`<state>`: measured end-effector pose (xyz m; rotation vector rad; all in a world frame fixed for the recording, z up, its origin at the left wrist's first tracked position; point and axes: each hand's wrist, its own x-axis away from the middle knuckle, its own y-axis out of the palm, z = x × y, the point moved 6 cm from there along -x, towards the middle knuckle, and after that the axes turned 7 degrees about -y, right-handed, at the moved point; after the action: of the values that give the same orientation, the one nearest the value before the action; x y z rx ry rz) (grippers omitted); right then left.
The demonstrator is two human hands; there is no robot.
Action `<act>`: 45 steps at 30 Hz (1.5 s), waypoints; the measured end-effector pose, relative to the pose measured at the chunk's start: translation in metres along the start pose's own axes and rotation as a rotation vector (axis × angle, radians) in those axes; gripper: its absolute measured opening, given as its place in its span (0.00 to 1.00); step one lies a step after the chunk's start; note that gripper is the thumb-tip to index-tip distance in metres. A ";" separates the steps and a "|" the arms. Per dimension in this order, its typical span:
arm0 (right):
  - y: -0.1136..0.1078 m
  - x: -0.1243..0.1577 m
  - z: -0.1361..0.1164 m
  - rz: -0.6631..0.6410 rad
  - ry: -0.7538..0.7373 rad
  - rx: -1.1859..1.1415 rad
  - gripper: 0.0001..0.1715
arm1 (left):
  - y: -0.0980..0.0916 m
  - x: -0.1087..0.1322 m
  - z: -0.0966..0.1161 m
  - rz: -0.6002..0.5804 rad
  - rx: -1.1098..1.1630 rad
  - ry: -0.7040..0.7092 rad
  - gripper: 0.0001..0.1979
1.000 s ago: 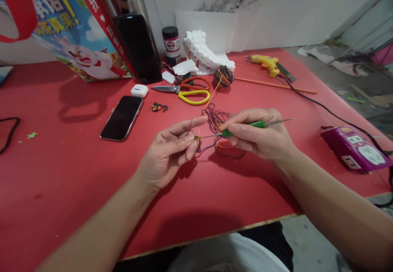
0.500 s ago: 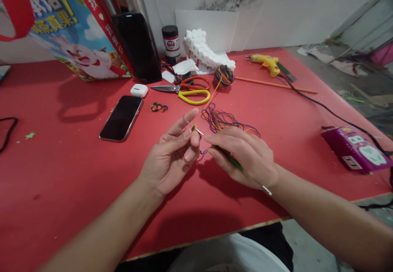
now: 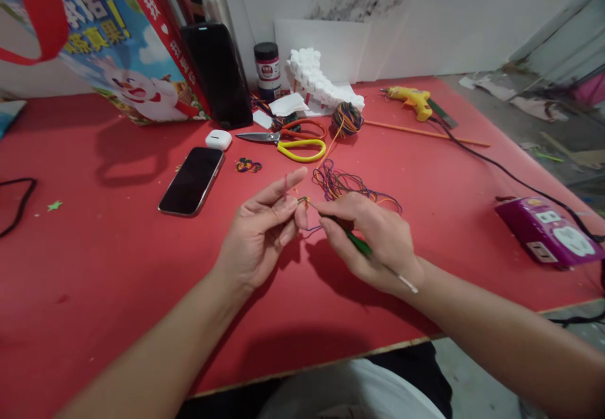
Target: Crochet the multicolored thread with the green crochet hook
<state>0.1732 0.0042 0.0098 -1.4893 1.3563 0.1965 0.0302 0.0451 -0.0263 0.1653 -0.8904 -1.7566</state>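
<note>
Between thumb and fingers my left hand (image 3: 259, 230) pinches a small piece of multicoloured yarn work (image 3: 304, 202), its index finger raised with a strand looped round it. My right hand (image 3: 373, 236) is closed around a crochet hook (image 3: 360, 243) with a green grip and metal ends. The hook's thin tip meets the yarn work at the left fingertips. Beyond my hands, loose yarn (image 3: 343, 183) lies in a tangle and leads up to a yarn ball (image 3: 347, 119). A small crocheted bit (image 3: 248, 165) rests on the table to the left.
On the red table (image 3: 142, 293) lie scissors (image 3: 302, 149), a phone (image 3: 193, 181), a white earphone case (image 3: 218, 139) and a yellow glue gun (image 3: 411, 101). A dark upright phone (image 3: 217, 75) stands by a printed bag (image 3: 137, 60). A purple box (image 3: 548, 230) sits at right.
The hook tip has drawn back slightly right from the left fingers, with yarn now stretched on it. My right hand has tilted a little. The whole view has shifted slightly.
</note>
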 end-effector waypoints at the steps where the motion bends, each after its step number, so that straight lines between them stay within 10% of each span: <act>1: -0.001 0.000 0.003 0.010 0.060 -0.070 0.09 | -0.001 0.000 0.002 0.001 -0.028 0.000 0.14; 18: 0.005 0.002 0.052 0.047 0.800 -1.078 0.13 | -0.001 0.000 -0.001 -0.102 0.026 -0.189 0.13; 31: 0.033 0.012 0.047 0.273 0.811 -1.298 0.13 | -0.004 -0.003 -0.017 0.013 0.268 -0.153 0.11; 45: 0.037 0.014 0.046 0.231 0.886 -1.388 0.12 | 0.000 -0.003 -0.017 -0.036 0.266 -0.170 0.05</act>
<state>0.1715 0.0383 -0.0406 -2.7392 2.2968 0.8152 0.0404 0.0391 -0.0389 0.2087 -1.2522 -1.6983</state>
